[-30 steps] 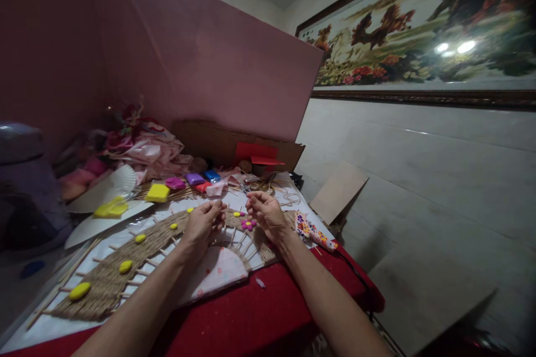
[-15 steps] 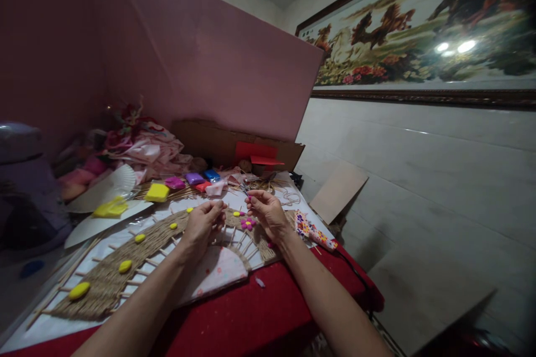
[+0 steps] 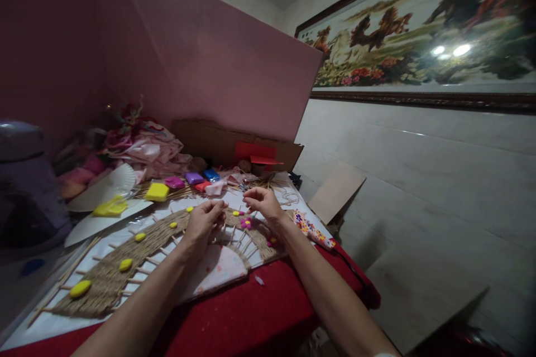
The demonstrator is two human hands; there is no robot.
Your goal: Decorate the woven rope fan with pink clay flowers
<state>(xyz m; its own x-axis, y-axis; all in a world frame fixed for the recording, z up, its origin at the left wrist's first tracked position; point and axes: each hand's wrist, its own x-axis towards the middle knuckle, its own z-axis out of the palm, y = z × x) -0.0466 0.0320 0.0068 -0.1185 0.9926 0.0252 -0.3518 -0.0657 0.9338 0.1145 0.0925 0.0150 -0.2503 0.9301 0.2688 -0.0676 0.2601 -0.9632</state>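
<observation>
A fan-shaped weave of brown cord (image 3: 100,284) on wooden sticks lies across the table, dotted with yellow clay pieces (image 3: 125,265). On its right part sits a magenta clay flower (image 3: 246,223) with a yellow centre. My left hand (image 3: 204,224) hovers over the middle of the weave, thumb and fingertips closed together; anything between them is too small to make out. Above the flower, my right hand (image 3: 264,203) also has its fingertips pinched, their contents unclear. Pale patterned fabric (image 3: 221,268) covers the fan's inner part.
Yellow (image 3: 157,192), purple (image 3: 194,178) and blue (image 3: 211,174) clay packets lie behind the fan. A floral-covered tool (image 3: 312,230) with a dark cord rests at right on the red cloth (image 3: 268,312). Pink fabric (image 3: 146,148) is piled at back left, beside a purple container (image 3: 29,195).
My right hand has shifted slightly upward and left, and the magenta bit seen at its fingertips no longer shows there. My left hand has hardly moved.
</observation>
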